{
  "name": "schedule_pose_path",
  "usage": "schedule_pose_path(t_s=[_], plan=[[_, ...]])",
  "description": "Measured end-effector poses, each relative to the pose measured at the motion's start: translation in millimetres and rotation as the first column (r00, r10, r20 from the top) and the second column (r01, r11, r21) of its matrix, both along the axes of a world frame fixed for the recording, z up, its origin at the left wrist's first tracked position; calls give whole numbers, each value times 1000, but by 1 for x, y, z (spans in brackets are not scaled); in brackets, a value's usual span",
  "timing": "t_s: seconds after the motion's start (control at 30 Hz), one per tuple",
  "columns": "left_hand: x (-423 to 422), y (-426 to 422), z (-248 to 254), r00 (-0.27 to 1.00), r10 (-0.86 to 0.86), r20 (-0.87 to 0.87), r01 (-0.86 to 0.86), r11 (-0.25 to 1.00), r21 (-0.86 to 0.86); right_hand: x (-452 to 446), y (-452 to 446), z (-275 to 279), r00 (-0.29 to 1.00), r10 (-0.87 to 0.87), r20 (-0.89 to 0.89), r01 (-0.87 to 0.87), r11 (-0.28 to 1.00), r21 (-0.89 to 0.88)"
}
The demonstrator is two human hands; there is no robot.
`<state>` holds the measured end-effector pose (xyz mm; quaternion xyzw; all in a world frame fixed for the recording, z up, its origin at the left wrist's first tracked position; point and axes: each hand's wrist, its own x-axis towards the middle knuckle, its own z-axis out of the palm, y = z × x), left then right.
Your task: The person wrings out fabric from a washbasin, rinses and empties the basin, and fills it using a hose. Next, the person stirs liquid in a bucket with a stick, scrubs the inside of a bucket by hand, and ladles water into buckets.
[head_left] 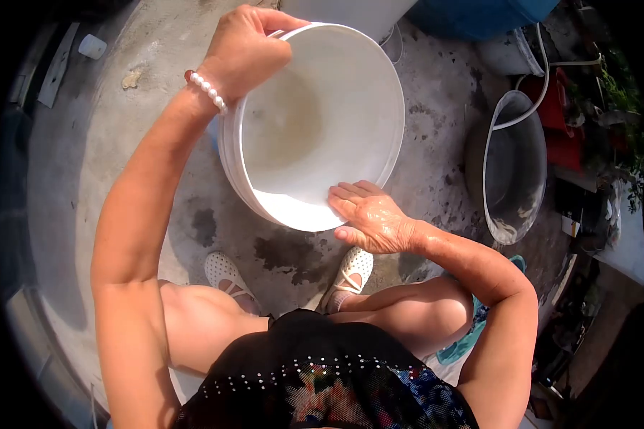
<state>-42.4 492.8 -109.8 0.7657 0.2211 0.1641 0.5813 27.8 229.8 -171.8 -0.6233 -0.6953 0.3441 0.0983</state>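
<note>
A large white bucket is tilted toward me, its mouth facing up at me. Shallow, slightly brownish water seems to lie at its bottom. My left hand, with a white bead bracelet at the wrist, is closed on the bucket's far left rim. Wet and shiny, my right hand lies with fingers stretched flat against the inner wall at the near rim. Its thumb points left, outside the mouth.
A grey oval tub stands at the right, with a pale hose over its edge. Behind are a blue container and another white bucket. A small white cup lies far left. Damp patches mark the concrete floor.
</note>
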Motion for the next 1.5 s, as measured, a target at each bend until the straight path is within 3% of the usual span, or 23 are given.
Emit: schedule_pose_path(t_s=[0.07, 0.1, 0.17, 0.23, 0.27, 0.33, 0.37, 0.43, 0.47, 0.53, 0.6, 0.67, 0.73, 0.8, 0.93, 1.0, 1.1, 1.2, 1.27, 1.3, 1.37, 1.43, 1.5], plan=[[-2, 2, -6, 999, -11, 33, 11, 1000, -20, 37, 5, -1, 972, 219, 79, -213, 974, -81], [-2, 1, -7, 1000, -5, 9, 5, 1000, 25, 68, 8, -2, 899, 220, 378, -210, 975, -69], [-3, -4, -9, 1000, -7, -11, 8, 997, 72, 109, 24, -10, 600, 116, 791, -401, 900, 172], [-1, -3, -9, 1000, -13, -5, 13, 999, 42, 101, 18, -13, 588, 167, 791, -426, 896, 127], [-2, -4, -9, 1000, -17, 0, 17, 999, 45, 91, 14, -10, 582, 228, 781, -451, 889, 76], [-2, -4, -7, 993, 113, 29, -113, 884, 454, 81, 1, -18, 638, 204, 743, -453, 879, 147], [-5, -4, -6, 993, 112, 31, -114, 883, 455, 76, -3, -20, 688, 181, 702, -431, 881, 196], [-7, -1, -6, 996, 62, -64, -50, 983, 174, 72, -10, -31, 770, 103, 630, -404, 843, 355], [-10, 1, -10, 996, 62, -71, -49, 983, 175, 67, -14, -33, 774, 103, 625, -402, 843, 358], [-13, 2, -22, 996, 74, -59, -69, 994, 83, 53, -18, -41, 884, -73, 461, -149, 892, 426], [-14, -8, -29, 994, 53, -96, -42, 992, 117, 36, -11, -48, 919, -180, 352, -24, 864, 503], [-11, -16, -43, 988, 153, 34, -151, 875, 461, 17, -1, -48, 922, -337, 191, 206, 843, 496], [-13, -11, -42, 984, 179, 2, -165, 898, 407, -4, 3, -41, 923, -371, 104, 274, 821, 500], [-17, -7, -32, 973, 66, 219, -151, 905, 397, -30, 12, -34, 900, -433, -45, 391, 759, 521], [-21, -2, -15, 977, -64, 203, -14, 933, 361, -82, 33, -27, 860, -429, -277, 507, 780, 367], [-24, -2, -12, 982, -45, 181, -5, 964, 267, -95, 40, -14, 879, -379, -288, 431, 890, 146], [-28, 8, -16, 982, -37, 188, -44, 911, 411, -80, 34, -36, 933, -159, -322, 273, 897, 347], [-27, 7, -15, 976, -56, 209, -21, 937, 349, 0, 18, -49, 983, 146, 113, -167, 963, 211], [-21, -1, -12, 990, -82, 111, 26, 901, 433, 47, 16, -64, 933, 205, 295, -267, 945, 189], [-17, -2, -10, 989, -67, 131, 14, 929, 370, 66, 35, -55, 948, 211, 237, -220, 975, 12], [-18, -4, -10, 988, -75, 134, 20, 928, 371, 77, 68, -60, 856, 155, 493, -235, 966, 105], [-14, -8, -9, 989, -61, 131, 11, 936, 351, 76, 98, -123, 802, -44, 596, -239, 891, 387], [-5, -21, -7, 992, -48, 120, -2, 922, 388, 56, 138, -126, 802, 121, 585, -193, 979, 62]])
